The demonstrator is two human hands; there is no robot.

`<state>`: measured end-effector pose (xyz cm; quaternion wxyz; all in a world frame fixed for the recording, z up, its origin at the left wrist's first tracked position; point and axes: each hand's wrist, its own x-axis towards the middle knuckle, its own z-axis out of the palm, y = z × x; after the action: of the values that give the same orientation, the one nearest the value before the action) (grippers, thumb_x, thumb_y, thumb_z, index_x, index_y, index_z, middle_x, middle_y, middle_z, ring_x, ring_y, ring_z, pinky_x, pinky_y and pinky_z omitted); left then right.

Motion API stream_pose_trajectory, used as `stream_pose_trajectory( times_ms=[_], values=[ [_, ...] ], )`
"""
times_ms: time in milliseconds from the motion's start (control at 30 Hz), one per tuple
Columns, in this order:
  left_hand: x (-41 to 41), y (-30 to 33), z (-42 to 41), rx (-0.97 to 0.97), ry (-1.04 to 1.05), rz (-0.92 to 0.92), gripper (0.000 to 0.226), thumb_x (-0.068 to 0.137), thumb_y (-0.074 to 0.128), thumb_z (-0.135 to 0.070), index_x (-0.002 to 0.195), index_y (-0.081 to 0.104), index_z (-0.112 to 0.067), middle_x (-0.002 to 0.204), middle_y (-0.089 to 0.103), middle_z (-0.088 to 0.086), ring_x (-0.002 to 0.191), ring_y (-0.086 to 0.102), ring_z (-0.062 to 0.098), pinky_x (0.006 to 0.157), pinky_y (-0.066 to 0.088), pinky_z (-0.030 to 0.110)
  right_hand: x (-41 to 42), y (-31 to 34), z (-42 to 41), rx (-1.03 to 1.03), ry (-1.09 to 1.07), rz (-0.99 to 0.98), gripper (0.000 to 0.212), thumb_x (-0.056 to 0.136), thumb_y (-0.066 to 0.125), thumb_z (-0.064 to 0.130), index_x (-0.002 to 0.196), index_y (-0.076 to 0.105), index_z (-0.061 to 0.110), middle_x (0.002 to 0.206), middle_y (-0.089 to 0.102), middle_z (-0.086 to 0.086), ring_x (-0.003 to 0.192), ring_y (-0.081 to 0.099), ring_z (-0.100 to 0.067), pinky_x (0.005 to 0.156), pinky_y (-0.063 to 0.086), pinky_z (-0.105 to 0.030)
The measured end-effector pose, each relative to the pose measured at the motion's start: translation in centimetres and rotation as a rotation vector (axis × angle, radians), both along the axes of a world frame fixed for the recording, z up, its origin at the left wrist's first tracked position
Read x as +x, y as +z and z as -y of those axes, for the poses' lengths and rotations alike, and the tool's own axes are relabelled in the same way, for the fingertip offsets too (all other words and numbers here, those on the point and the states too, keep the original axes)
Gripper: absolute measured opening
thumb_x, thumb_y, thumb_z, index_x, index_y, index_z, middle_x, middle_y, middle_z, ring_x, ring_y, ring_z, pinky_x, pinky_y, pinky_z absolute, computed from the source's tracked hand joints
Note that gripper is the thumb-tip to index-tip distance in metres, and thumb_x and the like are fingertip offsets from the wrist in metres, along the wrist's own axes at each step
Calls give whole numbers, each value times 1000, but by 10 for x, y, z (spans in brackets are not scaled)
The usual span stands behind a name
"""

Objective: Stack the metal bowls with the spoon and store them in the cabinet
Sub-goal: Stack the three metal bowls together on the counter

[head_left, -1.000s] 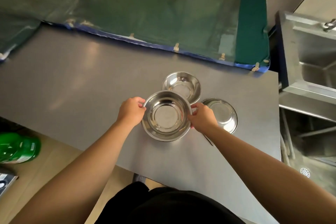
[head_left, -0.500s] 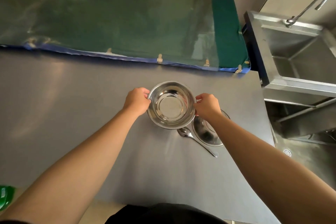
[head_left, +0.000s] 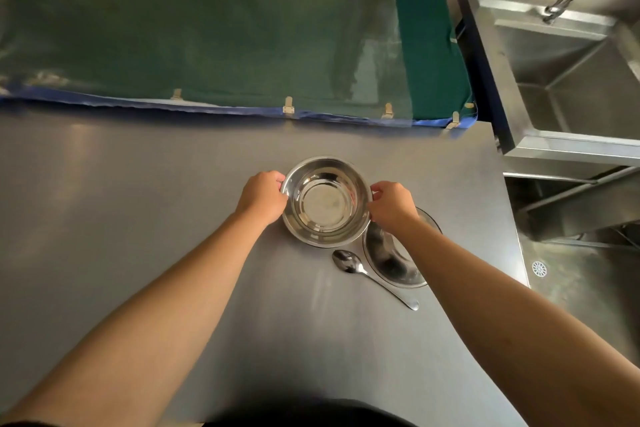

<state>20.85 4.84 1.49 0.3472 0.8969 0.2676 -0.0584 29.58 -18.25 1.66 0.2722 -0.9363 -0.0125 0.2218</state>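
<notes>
Both hands clamped on the bowl (head_left: 325, 202) rim: left hand (head_left: 264, 197) one side, right hand (head_left: 392, 206) opposite. On the table (head_left: 138, 204), centre. Second bowl (head_left: 394, 256) just beside, under right wrist; spoon (head_left: 372, 277) near.

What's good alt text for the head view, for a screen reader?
Two bare hands, left hand and right hand, grip opposite rims of a metal bowl on a grey table. A second bowl lies partly under the right forearm with a spoon beside it; a steel sink stands to the right.
</notes>
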Motion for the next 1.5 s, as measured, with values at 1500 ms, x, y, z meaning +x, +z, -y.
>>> stream_pose_trajectory(
  times_ms=[1500],
  values=[
    [10, -5, 183, -119, -323, -72, 58, 82, 70, -47, 132, 56, -20, 128, 58, 0, 111, 57, 18, 84, 39, 26, -8, -11, 152, -78, -123, -11, 53, 89, 70, 37, 135, 57, 14, 131, 64, -10, 114, 62, -27, 81, 44, -27]
  ],
)
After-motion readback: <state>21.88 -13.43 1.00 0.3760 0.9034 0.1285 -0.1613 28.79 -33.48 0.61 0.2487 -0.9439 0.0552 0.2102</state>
